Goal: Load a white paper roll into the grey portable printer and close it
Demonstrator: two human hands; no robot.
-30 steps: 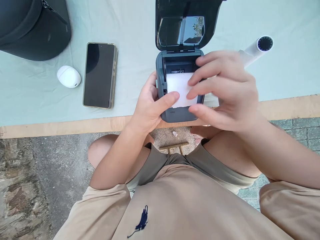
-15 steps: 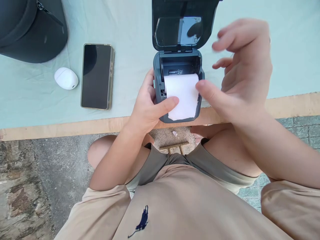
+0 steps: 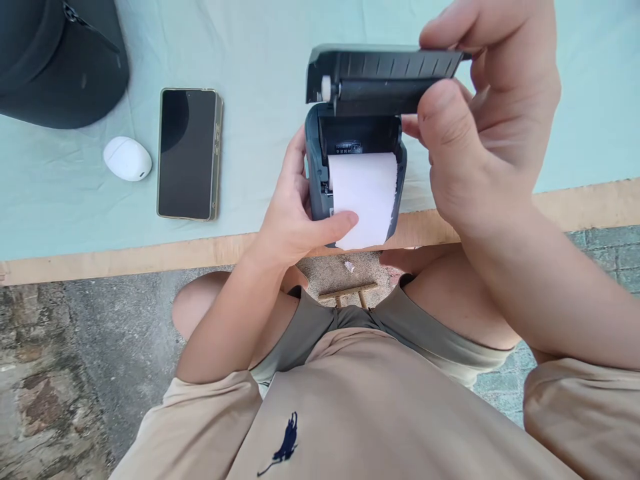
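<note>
Both partly hidden: left hand [image 3: 293, 223] grips printer [image 3: 314, 157] | right hand [image 3: 500, 113] pinches lid [image 3: 385, 70] | black case [image 3: 60, 73] cut off

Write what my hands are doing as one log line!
left hand: holds printer, thumb on paper; right hand: grips lid; lid: open

Bright, diffuse daylight with soft shadows, wide-angle stretch toward edges

- White paper strip [image 3: 367, 190]: extended farther, to dark boxy plastic printer [image 3: 314, 137]'s front edge.
- Dark plastic hinged lid [image 3: 380, 65]: swung partway down from wide open.
- Bare right hand [image 3: 493, 127]: shifted from paper to pinching lid's right end.
</note>
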